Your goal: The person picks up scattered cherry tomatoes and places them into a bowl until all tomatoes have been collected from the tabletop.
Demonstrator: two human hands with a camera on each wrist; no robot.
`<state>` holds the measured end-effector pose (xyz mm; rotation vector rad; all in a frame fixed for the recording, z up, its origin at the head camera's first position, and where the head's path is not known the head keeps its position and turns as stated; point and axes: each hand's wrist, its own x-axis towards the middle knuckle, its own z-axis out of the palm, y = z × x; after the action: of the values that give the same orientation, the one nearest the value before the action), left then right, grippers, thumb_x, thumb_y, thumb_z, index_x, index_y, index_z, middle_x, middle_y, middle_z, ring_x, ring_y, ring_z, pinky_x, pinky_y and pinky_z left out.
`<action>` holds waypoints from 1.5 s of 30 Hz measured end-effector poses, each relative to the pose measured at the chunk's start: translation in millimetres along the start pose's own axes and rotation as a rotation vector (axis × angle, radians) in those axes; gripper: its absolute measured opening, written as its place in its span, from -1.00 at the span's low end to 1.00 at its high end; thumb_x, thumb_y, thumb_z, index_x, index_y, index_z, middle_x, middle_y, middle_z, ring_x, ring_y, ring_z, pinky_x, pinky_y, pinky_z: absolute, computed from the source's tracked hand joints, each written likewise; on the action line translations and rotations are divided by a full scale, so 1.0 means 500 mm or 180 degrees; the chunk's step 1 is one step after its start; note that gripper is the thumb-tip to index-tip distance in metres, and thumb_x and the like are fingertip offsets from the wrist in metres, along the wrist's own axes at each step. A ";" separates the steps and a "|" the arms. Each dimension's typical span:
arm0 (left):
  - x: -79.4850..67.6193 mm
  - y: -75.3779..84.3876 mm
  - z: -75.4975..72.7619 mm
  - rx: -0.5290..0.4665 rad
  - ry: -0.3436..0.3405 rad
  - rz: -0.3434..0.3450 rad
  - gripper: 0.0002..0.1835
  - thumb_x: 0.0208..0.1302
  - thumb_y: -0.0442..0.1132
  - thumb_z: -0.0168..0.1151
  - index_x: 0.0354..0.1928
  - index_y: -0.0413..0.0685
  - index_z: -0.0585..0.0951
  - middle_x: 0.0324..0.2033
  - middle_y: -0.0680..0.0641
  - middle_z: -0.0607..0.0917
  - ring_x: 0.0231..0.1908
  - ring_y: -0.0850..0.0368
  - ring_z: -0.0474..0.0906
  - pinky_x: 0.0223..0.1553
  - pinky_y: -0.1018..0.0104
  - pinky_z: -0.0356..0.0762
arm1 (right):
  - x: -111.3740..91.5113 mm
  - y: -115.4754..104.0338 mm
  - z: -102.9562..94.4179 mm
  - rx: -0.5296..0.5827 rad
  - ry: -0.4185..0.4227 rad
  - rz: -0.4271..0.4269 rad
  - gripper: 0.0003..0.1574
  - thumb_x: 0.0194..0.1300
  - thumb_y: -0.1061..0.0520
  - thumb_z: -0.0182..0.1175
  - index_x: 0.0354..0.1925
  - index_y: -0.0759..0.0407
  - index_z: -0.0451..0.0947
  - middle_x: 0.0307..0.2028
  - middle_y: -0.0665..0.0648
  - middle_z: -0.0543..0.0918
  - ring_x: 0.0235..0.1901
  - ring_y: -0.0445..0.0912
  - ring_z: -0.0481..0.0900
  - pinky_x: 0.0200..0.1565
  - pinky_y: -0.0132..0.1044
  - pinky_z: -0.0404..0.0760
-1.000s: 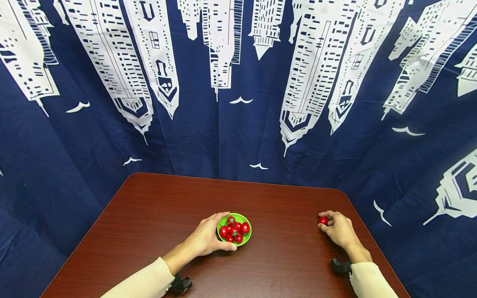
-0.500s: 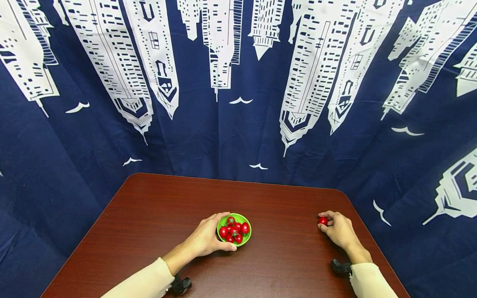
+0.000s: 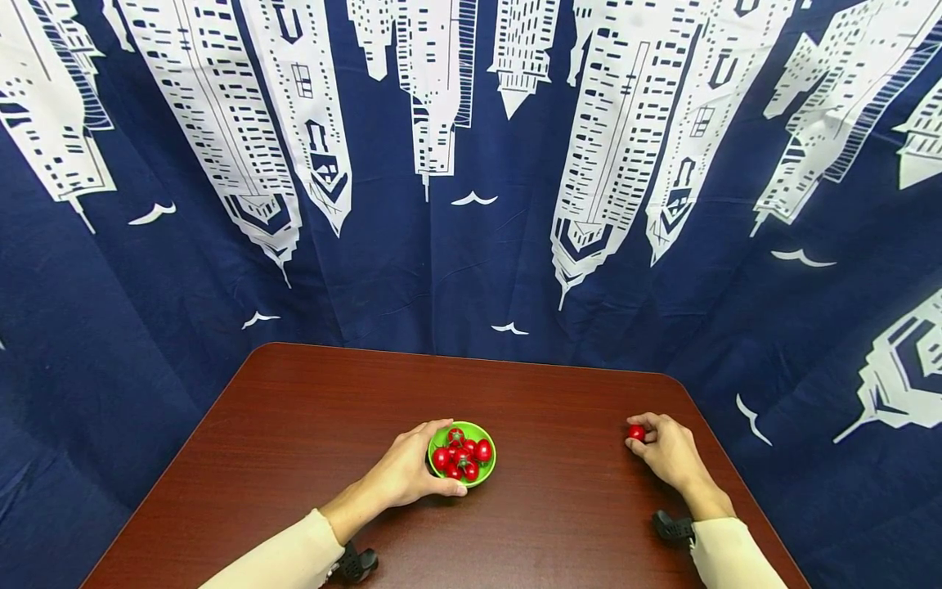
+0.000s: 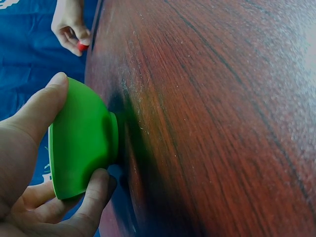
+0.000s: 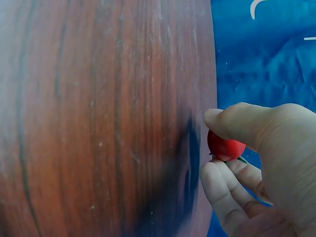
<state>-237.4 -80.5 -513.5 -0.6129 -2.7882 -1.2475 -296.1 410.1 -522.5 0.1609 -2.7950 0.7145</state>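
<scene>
A small green bowl (image 3: pixel 491 468) with several red cherry tomatoes (image 3: pixel 462 456) inside stands near the middle of the table. My left hand (image 3: pixel 408 466) grips the bowl from its left side, thumb on the near rim and fingers on the far one. In the left wrist view the green bowl (image 4: pixel 81 138) sits between thumb and fingers, its contents hidden. Toward the right side of the table, my right hand (image 3: pixel 671 451) pinches a single cherry tomato (image 3: pixel 636 433). The right wrist view shows this tomato (image 5: pixel 224 146) between thumb and fingers, with a bit of green stem below it.
The dark red-brown wooden table (image 3: pixel 331 393) has rounded far corners. A navy cloth (image 3: pixel 383 286) with white buildings and birds hangs behind it and along both sides. Each wrist wears a black device, such as the one by the left sleeve (image 3: pixel 268 556).
My right hand has shifted very slightly left and away from me, with the cherry tomato in its fingers. The left hand and the bowl have stayed in place.
</scene>
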 end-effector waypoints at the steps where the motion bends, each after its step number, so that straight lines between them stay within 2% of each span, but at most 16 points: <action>1: 0.000 0.000 0.000 -0.0003 -0.0001 -0.0005 0.20 -0.05 0.04 0.98 0.62 -0.21 0.55 0.39 -0.26 0.78 0.39 -0.28 0.74 0.45 -0.30 0.72 | 0.000 -0.002 0.000 0.0001 0.0007 -0.0005 -0.57 0.35 0.23 0.68 0.15 0.26 0.85 -0.08 0.29 0.81 -0.13 0.03 0.83 -0.19 -0.37 0.68; 19: -0.001 0.004 -0.001 -0.0002 -0.0016 -0.0026 0.21 -0.03 0.06 0.97 0.64 -0.22 0.53 0.42 -0.29 0.76 0.40 -0.34 0.72 0.47 -0.33 0.70 | 0.006 -0.050 -0.006 0.0067 0.0131 -0.0207 -0.55 0.34 0.24 0.68 0.16 0.28 0.85 -0.10 0.24 0.80 -0.19 -0.06 0.77 -0.21 -0.43 0.68; 25: -0.001 0.004 -0.001 0.0008 -0.0015 -0.0011 0.21 -0.03 0.05 0.97 0.63 -0.21 0.54 0.43 -0.29 0.75 0.41 -0.34 0.71 0.46 -0.34 0.70 | 0.007 -0.064 -0.006 0.0083 0.0195 -0.0280 -0.55 0.33 0.28 0.68 0.15 0.27 0.86 -0.12 0.21 0.80 -0.22 -0.09 0.77 -0.19 -0.40 0.74; 33: -0.001 0.002 -0.001 0.0007 -0.0011 -0.0001 0.21 -0.04 0.05 0.97 0.63 -0.22 0.54 0.44 -0.29 0.75 0.43 -0.36 0.70 0.49 -0.35 0.68 | 0.010 -0.092 -0.010 0.0156 0.0253 -0.0432 -0.55 0.30 0.32 0.69 0.13 0.31 0.85 -0.11 0.25 0.81 -0.26 -0.09 0.81 -0.20 -0.46 0.76; 45: -0.002 0.006 -0.003 -0.0016 -0.0033 -0.0031 0.21 -0.03 0.05 0.97 0.64 -0.23 0.53 0.43 -0.29 0.75 0.42 -0.33 0.71 0.48 -0.34 0.69 | 0.015 -0.136 -0.018 0.0171 0.0341 -0.0634 -0.55 0.30 0.35 0.67 0.14 0.31 0.84 -0.19 0.17 0.76 -0.28 -0.07 0.75 -0.22 -0.40 0.76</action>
<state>-235.8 -80.0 -510.7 -0.6087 -2.8007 -1.2573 -290.2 354.6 -481.8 0.3930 -2.6132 0.7266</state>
